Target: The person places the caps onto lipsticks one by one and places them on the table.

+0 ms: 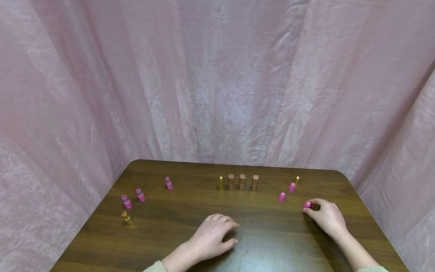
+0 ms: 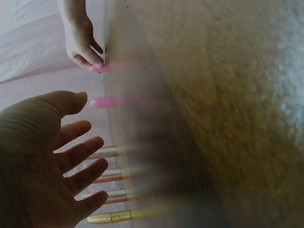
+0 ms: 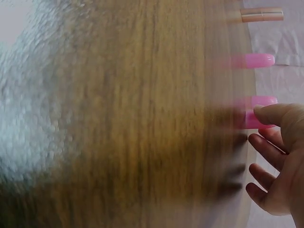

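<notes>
With thumb and index finger, my right hand (image 1: 327, 217) pinches a pink rounded lipstick cap (image 1: 307, 204) standing on the table's right side. The right wrist view shows the thumb against this cap (image 3: 252, 120), the other fingers loosely bent. Close by stand two more pink caps (image 1: 281, 197) and, farther back, a small gold cap (image 1: 297, 180). My left hand (image 1: 215, 235) is over the front middle of the table, fingers spread and relaxed, holding nothing. Left of it stand several uncapped lipstick bases, pink with silver collars (image 1: 141, 195), and one gold base (image 1: 127, 218).
Near the back middle, a gold lipstick tube (image 1: 221, 183) and three square rose-gold tubes (image 1: 242, 182) stand upright in a row. The brown wooden table (image 1: 190, 211) has rounded back corners. Pink curtains (image 1: 217, 83) hang behind it and at both sides.
</notes>
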A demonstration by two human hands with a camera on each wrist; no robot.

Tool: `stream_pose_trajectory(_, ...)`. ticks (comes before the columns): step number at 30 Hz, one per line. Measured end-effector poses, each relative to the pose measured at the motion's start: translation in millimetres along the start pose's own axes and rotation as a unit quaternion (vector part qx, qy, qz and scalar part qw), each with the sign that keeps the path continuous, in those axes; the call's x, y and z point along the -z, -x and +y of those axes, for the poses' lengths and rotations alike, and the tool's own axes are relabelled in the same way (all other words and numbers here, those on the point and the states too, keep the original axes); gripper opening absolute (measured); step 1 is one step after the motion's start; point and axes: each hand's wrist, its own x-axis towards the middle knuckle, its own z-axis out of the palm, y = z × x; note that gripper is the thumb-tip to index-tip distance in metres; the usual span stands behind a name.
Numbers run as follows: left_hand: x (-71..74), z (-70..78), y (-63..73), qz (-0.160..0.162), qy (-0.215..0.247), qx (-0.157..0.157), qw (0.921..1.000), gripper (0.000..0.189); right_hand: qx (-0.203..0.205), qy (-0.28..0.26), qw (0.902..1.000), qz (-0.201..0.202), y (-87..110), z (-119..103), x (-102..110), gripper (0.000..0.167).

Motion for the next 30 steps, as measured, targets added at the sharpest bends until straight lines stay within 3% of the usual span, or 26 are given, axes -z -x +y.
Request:
stream_pose_trajectory(6,3.4,-0.5,-0.8,-0.009,0.023,0.013,0.9996,0.036,-0.002,-0.02,0.9998,0.0,0.5,-2.3,-0.7,0.026)
stream_pose_trajectory(14,12.8,-9.9,-0.8,-0.018,0.036,0.044,0.9982,0.036,-0.013,-0.051,0.9986,0.0,2.9,-8.7,7.4,0.036)
stream_pose_trajectory(24,30.9,-40.2,8.3,0.009,0.051,0.096,0.994,0.035,-0.015,-0.124,0.9922,0.0,14.1,-35.7,13.4,0.048)
stream_pose_trajectory(30,40.3,-58.0,19.4,0.04,0.057,0.13,0.9891,0.034,-0.013,-0.181,0.9831,0.023,20.5,-54.0,9.9,0.04)
